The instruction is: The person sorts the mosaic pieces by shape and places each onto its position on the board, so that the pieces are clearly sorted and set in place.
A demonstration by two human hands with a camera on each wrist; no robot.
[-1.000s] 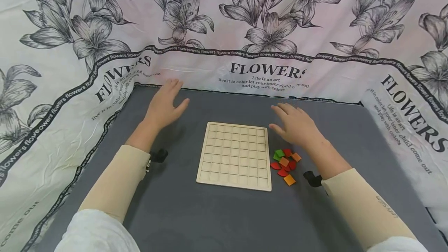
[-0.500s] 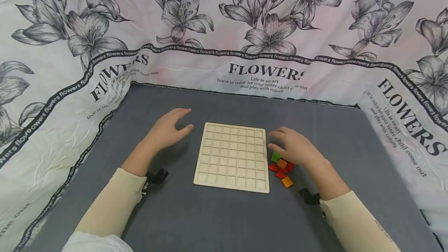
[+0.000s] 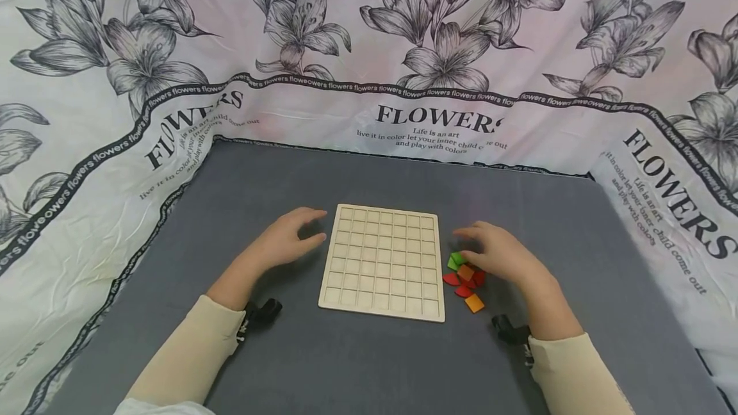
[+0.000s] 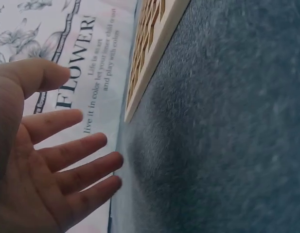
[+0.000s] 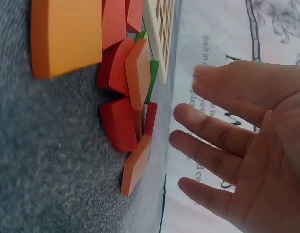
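A square wooden grid board [image 3: 380, 261] lies on the dark grey table between the two hands. My left hand [image 3: 282, 240] is held beside the board's left edge, holding nothing. In the left wrist view its fingers [image 4: 86, 170] are spread and gently bent. My right hand [image 3: 501, 252] hovers by the pile of small pieces at the board's right, partly covering it in the head view. Red pieces [image 5: 118, 124], orange square tiles [image 5: 67, 36] and green pieces [image 3: 455, 260] make up the pile. The right wrist view shows that palm bare, its fingers extended and apart from the pieces.
The grey table [image 3: 346, 364] stretches around the board on every side. A white cloth with flower drawings and printed words [image 3: 438, 123] hangs along the back and both sides. Black wrist cameras [image 3: 510, 330] sit below each wrist.
Both hands have come down and nearer to the person; the left has also moved right toward the board. The right hand has lowered toward the pile. The view has shifted slightly.
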